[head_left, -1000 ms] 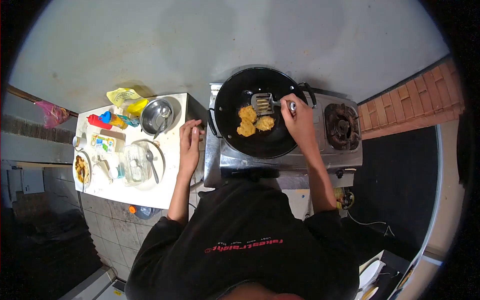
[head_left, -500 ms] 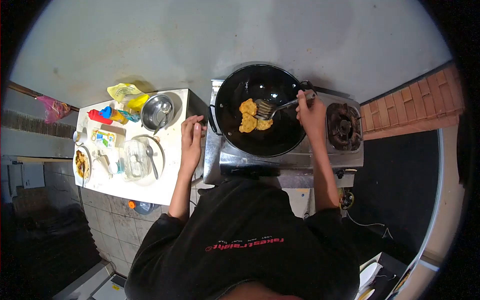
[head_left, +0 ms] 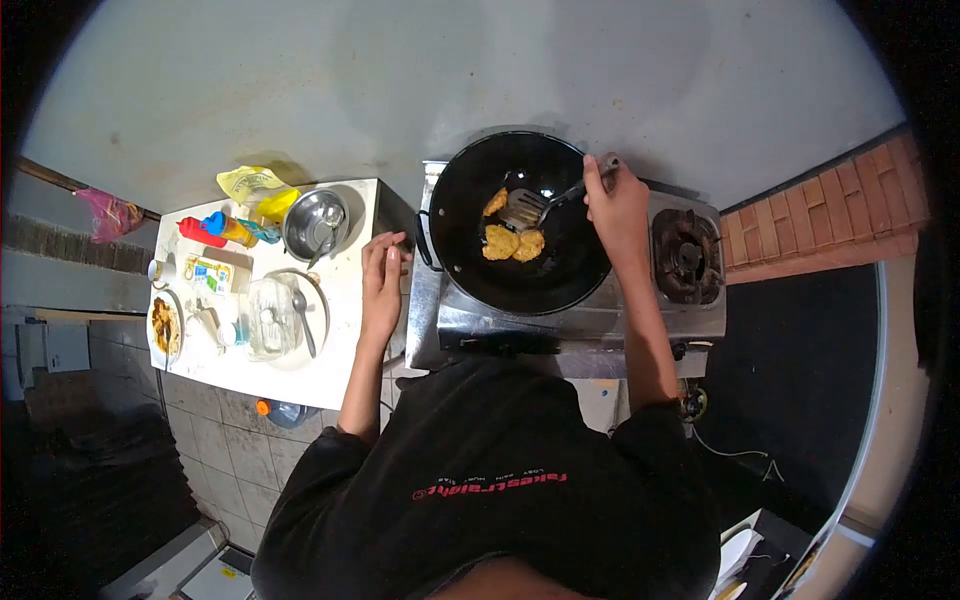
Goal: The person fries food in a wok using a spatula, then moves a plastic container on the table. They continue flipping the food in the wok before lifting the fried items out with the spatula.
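In the head view, my right hand (head_left: 616,210) is closed round the handle of a slotted spatula (head_left: 524,208). The spatula's head is inside a black wok (head_left: 510,290) on the stove, against a fritter (head_left: 496,202) that stands tilted on its edge. Two more golden fritters (head_left: 512,244) lie side by side below it. My left hand (head_left: 383,280) hovers by the white table's right edge, left of the wok's handle. Its fingers are loosely bent and apart, with nothing in them.
A bare burner (head_left: 688,256) is right of the wok. On the white table (head_left: 270,378) are a steel bowl (head_left: 300,226), sauce bottles (head_left: 238,233), a glass container (head_left: 268,318) on a plate with a spoon (head_left: 305,325), and a plate of food (head_left: 165,328). A wall rises behind the stove.
My right hand has moved slightly left and up, with the spatula's handle more upright. The upper fritter has tipped from lying flat onto its edge. My left hand has barely moved.
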A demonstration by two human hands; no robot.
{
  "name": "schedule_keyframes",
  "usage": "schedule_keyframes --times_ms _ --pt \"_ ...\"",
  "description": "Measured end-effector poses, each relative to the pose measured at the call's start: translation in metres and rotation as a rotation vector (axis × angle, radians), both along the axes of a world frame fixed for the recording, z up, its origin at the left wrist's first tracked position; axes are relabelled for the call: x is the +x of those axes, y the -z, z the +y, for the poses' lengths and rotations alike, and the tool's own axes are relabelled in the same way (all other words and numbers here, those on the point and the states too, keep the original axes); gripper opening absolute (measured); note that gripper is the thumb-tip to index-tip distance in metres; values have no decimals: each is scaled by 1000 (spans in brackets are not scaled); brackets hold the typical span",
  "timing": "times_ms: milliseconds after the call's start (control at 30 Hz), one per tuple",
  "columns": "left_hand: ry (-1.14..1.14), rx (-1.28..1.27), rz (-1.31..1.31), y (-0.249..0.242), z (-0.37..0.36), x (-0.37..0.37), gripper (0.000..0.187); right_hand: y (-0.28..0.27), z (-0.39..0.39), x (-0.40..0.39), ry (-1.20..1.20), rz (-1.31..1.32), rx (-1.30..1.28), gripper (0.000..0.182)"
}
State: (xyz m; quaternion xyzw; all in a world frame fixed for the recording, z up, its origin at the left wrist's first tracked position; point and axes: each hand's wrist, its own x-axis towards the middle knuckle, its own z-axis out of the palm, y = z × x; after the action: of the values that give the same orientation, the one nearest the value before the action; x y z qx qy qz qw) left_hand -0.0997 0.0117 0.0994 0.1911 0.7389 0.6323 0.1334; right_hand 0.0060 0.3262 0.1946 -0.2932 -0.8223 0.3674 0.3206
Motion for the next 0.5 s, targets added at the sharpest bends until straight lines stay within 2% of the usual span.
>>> schedule_keyframes --times_ms 200,267,500 --pt "-19 18 -23 -5 0 0 35 -10 -6 -7 -16 23 -45 36" --pt "-31 -22 29 -3 -2 0 42 -11 -7 -6 -17 19 -51 35" --pt "-165 3 39 -5 -9 1 39 -20 2 13 -73 -20 80 25"
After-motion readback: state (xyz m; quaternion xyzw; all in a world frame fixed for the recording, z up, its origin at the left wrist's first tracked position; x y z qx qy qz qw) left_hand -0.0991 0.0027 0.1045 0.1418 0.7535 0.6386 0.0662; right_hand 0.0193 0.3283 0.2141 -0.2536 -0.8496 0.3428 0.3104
